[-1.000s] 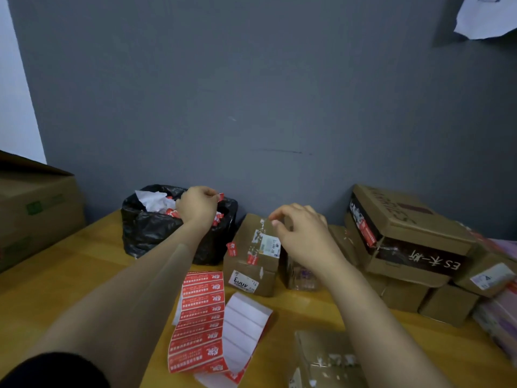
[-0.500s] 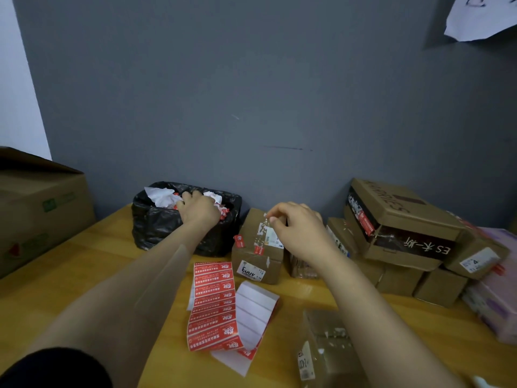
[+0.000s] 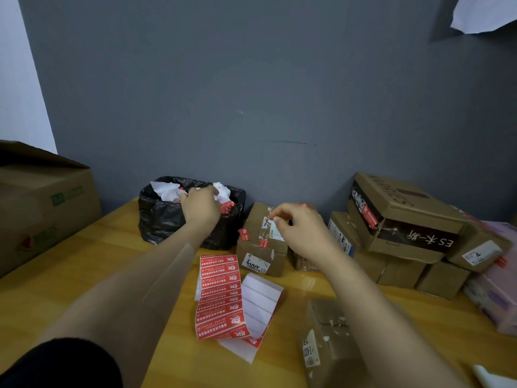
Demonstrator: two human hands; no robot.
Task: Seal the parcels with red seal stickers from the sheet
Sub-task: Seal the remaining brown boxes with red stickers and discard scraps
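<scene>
Resting in crinkled black bag (image 3: 165, 219), left hand (image 3: 200, 210), perhaps curled.

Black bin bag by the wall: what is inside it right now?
Crumpled white paper and red sticker scraps show at the black bin bag's mouth, the left hand over them. Anything deeper is covered.

Centre frame, the sticker sheet (image 3: 219, 296) is red with white print on white backing. Above it, the parcel (image 3: 261, 249) is brown with red seals. The bin bag (image 3: 162, 219) is black, the table (image 3: 84, 275) yellow wood and the wall (image 3: 251, 93) grey.
</scene>
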